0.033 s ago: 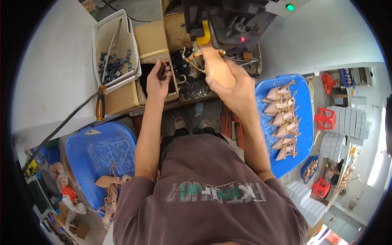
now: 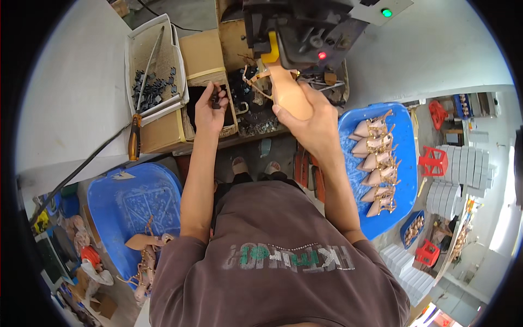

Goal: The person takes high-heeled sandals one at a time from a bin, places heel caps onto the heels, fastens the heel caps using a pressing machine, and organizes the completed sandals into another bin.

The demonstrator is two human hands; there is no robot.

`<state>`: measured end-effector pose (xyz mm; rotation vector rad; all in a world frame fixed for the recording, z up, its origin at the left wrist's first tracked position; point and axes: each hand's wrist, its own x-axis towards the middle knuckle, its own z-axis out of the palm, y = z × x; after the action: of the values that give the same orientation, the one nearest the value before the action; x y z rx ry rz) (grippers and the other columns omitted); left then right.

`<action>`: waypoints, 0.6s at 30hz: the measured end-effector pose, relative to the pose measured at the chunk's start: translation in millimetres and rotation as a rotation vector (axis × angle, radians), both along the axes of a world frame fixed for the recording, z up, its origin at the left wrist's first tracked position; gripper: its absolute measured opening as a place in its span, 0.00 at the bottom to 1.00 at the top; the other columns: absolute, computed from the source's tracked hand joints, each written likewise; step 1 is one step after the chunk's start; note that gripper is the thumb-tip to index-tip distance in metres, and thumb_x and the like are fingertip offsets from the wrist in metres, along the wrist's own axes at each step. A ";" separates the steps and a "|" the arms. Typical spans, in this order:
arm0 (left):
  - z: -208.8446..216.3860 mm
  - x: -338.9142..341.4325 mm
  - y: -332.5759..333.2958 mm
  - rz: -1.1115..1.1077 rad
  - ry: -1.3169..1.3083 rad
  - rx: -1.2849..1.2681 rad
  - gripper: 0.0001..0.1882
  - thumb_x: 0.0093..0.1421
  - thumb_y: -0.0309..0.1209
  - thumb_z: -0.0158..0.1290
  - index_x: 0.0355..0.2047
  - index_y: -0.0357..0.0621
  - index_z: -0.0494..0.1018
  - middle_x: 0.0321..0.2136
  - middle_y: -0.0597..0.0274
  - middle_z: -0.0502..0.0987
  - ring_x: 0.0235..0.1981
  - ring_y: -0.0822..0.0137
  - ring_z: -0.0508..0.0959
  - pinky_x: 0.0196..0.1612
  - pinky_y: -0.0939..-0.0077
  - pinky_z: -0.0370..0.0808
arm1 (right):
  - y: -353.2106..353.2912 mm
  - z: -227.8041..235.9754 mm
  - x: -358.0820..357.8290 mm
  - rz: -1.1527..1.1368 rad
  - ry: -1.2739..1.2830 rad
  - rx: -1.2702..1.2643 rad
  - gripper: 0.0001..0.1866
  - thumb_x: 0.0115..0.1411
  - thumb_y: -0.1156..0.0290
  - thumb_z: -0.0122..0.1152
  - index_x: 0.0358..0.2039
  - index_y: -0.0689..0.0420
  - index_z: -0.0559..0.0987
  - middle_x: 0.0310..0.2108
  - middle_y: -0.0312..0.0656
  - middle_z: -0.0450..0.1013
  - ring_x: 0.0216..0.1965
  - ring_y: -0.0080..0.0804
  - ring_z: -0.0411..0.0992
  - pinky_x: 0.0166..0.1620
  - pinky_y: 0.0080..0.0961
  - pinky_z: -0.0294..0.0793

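Note:
My right hand [image 2: 318,122] grips a beige strappy shoe [image 2: 291,101], thumb on its pale sole and fingers around the far side. The shoe's far end sits beneath a dark machine [image 2: 305,35], beside its yellow guard [image 2: 272,49]. Studded straps hang from the shoe's left side. Over an open cardboard box [image 2: 233,128], my left hand [image 2: 208,114] is raised with curled fingers around small dark pieces [image 2: 217,99]. Their exact kind is hard to make out.
Several beige shoes [image 2: 378,146] stand in a blue tub [image 2: 357,204] at right. Another blue tub [image 2: 133,188] at left holds more shoes [image 2: 146,245]. A white tray [image 2: 150,46] contains black pieces [image 2: 155,90]; a screwdriver [image 2: 134,139] juts over the bench edge.

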<state>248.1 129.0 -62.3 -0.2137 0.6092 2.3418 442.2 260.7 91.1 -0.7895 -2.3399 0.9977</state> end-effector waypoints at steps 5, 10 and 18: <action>-9.5 -4.5 -7.2 -0.021 0.040 0.062 0.11 0.65 0.31 0.56 0.40 0.34 0.74 0.30 0.61 0.73 0.29 0.71 0.70 0.24 0.81 0.66 | -0.1 -2.7 -1.7 0.022 -0.029 0.033 0.39 0.47 0.60 0.74 0.53 0.74 0.72 0.48 0.61 0.74 0.49 0.46 0.76 0.53 0.33 0.73; 4.4 1.4 1.9 0.074 0.037 -0.089 0.12 0.65 0.33 0.56 0.40 0.35 0.74 0.30 0.63 0.71 0.27 0.72 0.68 0.22 0.84 0.63 | 0.9 -13.3 -0.9 0.022 0.013 0.096 0.39 0.48 0.58 0.72 0.55 0.70 0.70 0.48 0.61 0.71 0.47 0.56 0.73 0.50 0.43 0.73; -6.4 -4.5 2.2 -0.034 0.029 -0.069 0.10 0.65 0.32 0.56 0.38 0.35 0.74 0.30 0.64 0.71 0.29 0.74 0.70 0.23 0.86 0.65 | -7.7 -1.8 -7.1 -0.012 -0.119 0.146 0.40 0.49 0.55 0.72 0.58 0.64 0.69 0.49 0.60 0.70 0.49 0.53 0.72 0.52 0.42 0.71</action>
<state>243.6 131.2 -68.6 -0.1997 0.7029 2.2971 435.1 253.0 89.3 -0.8235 -2.4731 0.7837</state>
